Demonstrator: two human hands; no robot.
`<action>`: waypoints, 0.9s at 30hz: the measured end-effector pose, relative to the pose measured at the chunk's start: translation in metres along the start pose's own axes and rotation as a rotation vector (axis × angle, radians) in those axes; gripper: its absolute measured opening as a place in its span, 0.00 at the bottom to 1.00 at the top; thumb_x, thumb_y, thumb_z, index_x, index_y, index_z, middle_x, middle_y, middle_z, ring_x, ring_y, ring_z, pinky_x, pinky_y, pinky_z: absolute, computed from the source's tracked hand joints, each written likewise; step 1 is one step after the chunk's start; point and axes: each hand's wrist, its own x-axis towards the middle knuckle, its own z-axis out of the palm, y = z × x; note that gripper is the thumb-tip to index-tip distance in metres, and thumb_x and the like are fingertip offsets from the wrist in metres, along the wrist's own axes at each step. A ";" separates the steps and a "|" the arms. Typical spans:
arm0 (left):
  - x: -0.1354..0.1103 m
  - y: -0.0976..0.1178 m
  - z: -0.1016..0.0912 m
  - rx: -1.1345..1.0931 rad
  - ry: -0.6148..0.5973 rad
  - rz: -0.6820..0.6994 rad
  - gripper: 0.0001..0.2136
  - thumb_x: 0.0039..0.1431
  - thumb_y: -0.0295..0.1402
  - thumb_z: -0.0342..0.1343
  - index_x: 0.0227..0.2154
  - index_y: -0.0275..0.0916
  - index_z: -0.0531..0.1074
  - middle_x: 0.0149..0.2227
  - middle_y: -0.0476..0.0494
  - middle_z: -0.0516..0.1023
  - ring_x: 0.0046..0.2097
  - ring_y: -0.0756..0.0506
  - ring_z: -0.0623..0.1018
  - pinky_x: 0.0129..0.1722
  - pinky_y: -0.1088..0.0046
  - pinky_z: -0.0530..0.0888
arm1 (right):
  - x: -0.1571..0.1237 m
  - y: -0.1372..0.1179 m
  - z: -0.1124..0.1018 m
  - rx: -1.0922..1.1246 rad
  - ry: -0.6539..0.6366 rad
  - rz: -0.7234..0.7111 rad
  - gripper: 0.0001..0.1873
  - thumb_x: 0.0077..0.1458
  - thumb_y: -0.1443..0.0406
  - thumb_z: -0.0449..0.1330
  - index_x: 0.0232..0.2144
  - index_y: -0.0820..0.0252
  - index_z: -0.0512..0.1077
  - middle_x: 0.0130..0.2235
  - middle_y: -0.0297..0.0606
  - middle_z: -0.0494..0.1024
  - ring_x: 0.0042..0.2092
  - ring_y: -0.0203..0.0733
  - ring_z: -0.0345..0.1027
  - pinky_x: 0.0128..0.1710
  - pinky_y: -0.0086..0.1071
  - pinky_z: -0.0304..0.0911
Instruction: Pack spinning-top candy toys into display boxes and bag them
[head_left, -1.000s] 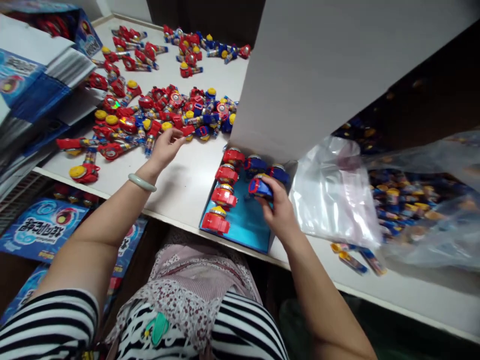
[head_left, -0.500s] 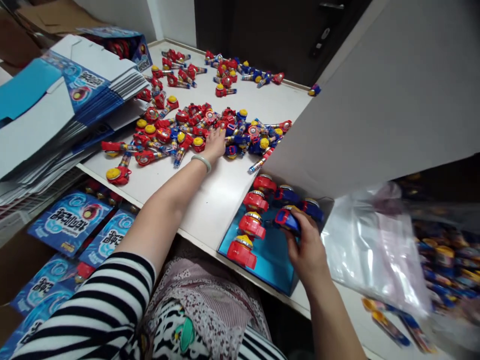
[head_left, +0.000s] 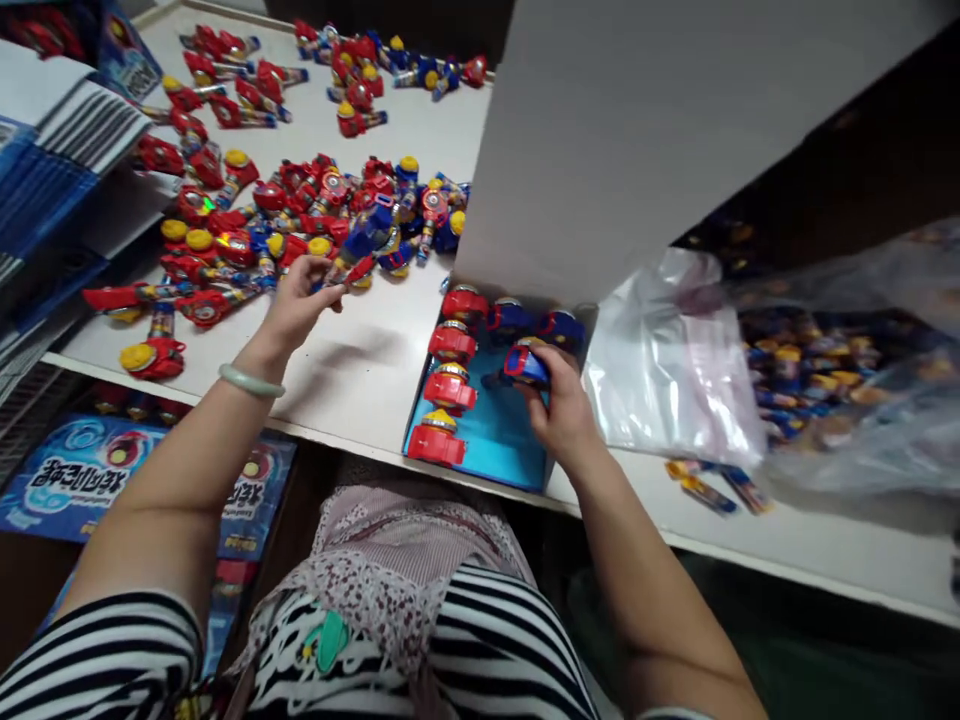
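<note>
In the head view, my left hand (head_left: 304,300) is raised over the near side of the toy pile, thumb and fingers pinched on a small red plastic toy (head_left: 358,270), blurred by motion. A blurred blue toy (head_left: 367,230) is just beyond it; whether the two touch I cannot tell. My right hand (head_left: 562,405) grips a blue plastic toy (head_left: 523,364) with a round top, in the open blue box (head_left: 502,440). Red toys (head_left: 450,388) line the box's left side, and two more blue toys (head_left: 510,318) sit at its far end.
Many red and blue toys with clear tubes (head_left: 289,200) lie over the white table (head_left: 360,370). Folded cartons (head_left: 82,130) are stacked at left, printed boxes (head_left: 90,470) stand below. The box's raised white flap (head_left: 585,130) blocks the view behind. Plastic bags (head_left: 667,360) lie at right.
My left hand has lifted off the pile and drawn back toward me with a red toy. My right hand still holds the blue toy in the box. The view has tilted down and right.
</note>
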 end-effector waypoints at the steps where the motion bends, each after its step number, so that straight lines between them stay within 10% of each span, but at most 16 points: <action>1: -0.012 0.005 -0.001 -0.059 0.007 -0.018 0.18 0.41 0.34 0.66 0.36 0.43 0.67 0.32 0.49 0.73 0.27 0.50 0.70 0.25 0.73 0.69 | 0.001 -0.002 0.001 -0.021 -0.040 0.006 0.27 0.64 0.65 0.53 0.64 0.53 0.56 0.58 0.50 0.68 0.60 0.52 0.66 0.59 0.52 0.66; 8: -0.064 0.041 0.035 -0.256 -0.058 -0.044 0.18 0.56 0.50 0.59 0.40 0.42 0.70 0.28 0.47 0.72 0.24 0.51 0.67 0.22 0.74 0.66 | 0.009 -0.015 0.005 -0.126 -0.315 0.205 0.29 0.65 0.64 0.51 0.68 0.54 0.55 0.61 0.50 0.64 0.52 0.51 0.74 0.52 0.43 0.73; 17: -0.100 0.130 0.131 0.111 -0.418 0.589 0.14 0.63 0.37 0.58 0.50 0.46 0.70 0.45 0.43 0.75 0.47 0.43 0.76 0.48 0.63 0.76 | 0.023 -0.056 -0.065 -0.025 0.233 0.070 0.39 0.69 0.55 0.47 0.71 0.43 0.27 0.68 0.47 0.54 0.60 0.52 0.66 0.50 0.47 0.73; 21: -0.088 0.132 0.140 0.146 -0.714 0.714 0.18 0.64 0.38 0.57 0.56 0.46 0.68 0.48 0.41 0.75 0.49 0.43 0.76 0.50 0.65 0.75 | 0.008 -0.041 -0.078 -0.119 0.220 0.067 0.34 0.69 0.57 0.44 0.71 0.44 0.34 0.64 0.48 0.60 0.60 0.52 0.65 0.50 0.50 0.73; 27: -0.055 0.101 0.145 0.535 -0.642 0.717 0.14 0.63 0.37 0.58 0.51 0.43 0.75 0.43 0.40 0.74 0.45 0.42 0.76 0.46 0.64 0.74 | -0.019 0.005 -0.063 -0.088 0.112 0.096 0.31 0.64 0.60 0.54 0.67 0.50 0.53 0.58 0.48 0.69 0.57 0.54 0.68 0.52 0.49 0.71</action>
